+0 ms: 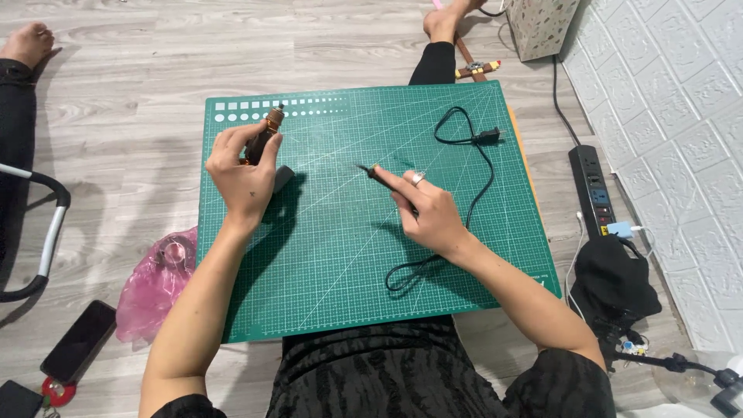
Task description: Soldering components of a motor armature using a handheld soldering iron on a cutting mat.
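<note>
Left hand (244,174) grips a brown tool (265,133) at 11 o'clock; right hand (426,209) pinches a black-corded iron (377,173) mid-mat (348,263), bare green toward the 6 o'clock edge.

Home floor (139,62), cutting mat (340,255)
</note>
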